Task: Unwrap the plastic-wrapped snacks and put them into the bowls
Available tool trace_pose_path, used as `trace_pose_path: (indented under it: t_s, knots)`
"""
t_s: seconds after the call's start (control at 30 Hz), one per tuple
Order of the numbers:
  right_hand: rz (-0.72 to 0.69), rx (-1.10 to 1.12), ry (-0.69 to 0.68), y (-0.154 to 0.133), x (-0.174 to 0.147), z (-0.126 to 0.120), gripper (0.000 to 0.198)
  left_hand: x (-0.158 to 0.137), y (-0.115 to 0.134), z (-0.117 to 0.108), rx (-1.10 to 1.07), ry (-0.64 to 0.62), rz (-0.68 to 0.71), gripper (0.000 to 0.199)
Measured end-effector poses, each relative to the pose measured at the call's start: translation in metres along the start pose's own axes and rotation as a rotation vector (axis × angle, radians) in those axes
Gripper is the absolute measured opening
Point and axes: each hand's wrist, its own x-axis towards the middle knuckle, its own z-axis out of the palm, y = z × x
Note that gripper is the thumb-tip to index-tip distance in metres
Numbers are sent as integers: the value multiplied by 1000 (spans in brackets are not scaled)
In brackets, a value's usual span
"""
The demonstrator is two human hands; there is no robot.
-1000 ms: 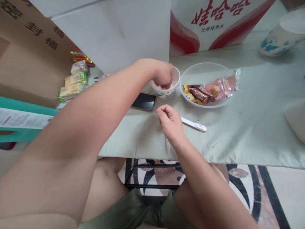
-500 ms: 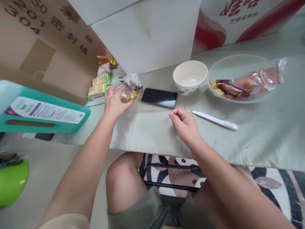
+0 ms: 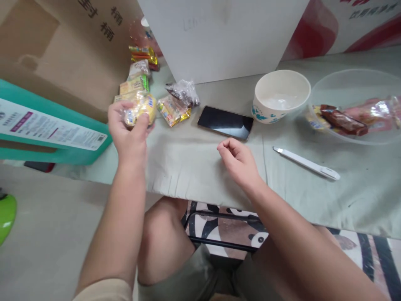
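Observation:
My left hand [image 3: 127, 125] is closed around a yellow-wrapped snack [image 3: 143, 109] in shiny plastic, held just above the table's left part. Behind it, several small wrapped snacks [image 3: 134, 85] lie in a row along the cardboard box. A crumpled clear-and-dark wrapper [image 3: 184, 93] and a flat colourful wrapper [image 3: 173, 112] lie to the right of the held snack. My right hand [image 3: 236, 161] rests on the table with its fingers curled in, and I see nothing in it. Just beyond it lies a black phone [image 3: 225, 122]. To its right is a white utility knife [image 3: 307, 163].
A white paper bowl [image 3: 282, 94] stands behind the knife. Beside it, a clear plastic bowl [image 3: 354, 140] holds packaged snacks. White boxes [image 3: 225, 46] line the back. A teal jug [image 3: 78, 152] and a cardboard box [image 3: 78, 62] stand at the left.
My left hand has lifted the yellow-wrapped snack off the table and drawn it leftward; the flat wrapper it was over now shows. The view has shifted left. My right hand stays curled.

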Motion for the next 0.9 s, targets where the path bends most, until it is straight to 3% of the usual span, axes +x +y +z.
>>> trace_pose_path:
  t_s: [0.1, 0.17, 0.23, 0.3, 0.37, 0.43, 0.5, 0.63, 0.77, 0.83, 0.9]
  knots:
    - [-65, 90, 47, 3, -2, 0, 22, -49, 36, 23, -420, -187, -283, 57]
    - [-129, 160, 64, 4, -4, -4, 35, -74, 45, 43, -503, -366, -411, 51]
    - [-184, 180, 24, 6, -9, -10, 32, -91, 43, 64, -537, -496, -495, 51]
    - [-210, 146, -30, 9, -15, -20, 22, -101, 37, 85, -560, -508, -537, 47]
    - [-219, 97, -43, 13, -24, -31, 16, -108, 36, 104, -592, -435, -554, 41]
    - [-250, 42, -6, 17, -33, -44, 18, -112, 41, 121, -633, -386, -568, 38]
    - [-320, -58, 69, 20, -40, -59, 23, -114, 50, 135, -663, -437, -601, 36]
    - [-560, -367, 191, 19, -44, -85, 29, -116, 63, 149, -672, -571, -690, 32]
    - [-775, -555, 103, 15, -44, -94, 31, -115, 66, 148, -704, -646, -744, 38]
    - [-805, -588, 111, 14, -45, -97, 29, -114, 63, 146, -715, -718, -745, 43]
    - [-721, -656, 256, 17, -45, -106, 25, -113, 59, 146, -709, -763, -710, 50]
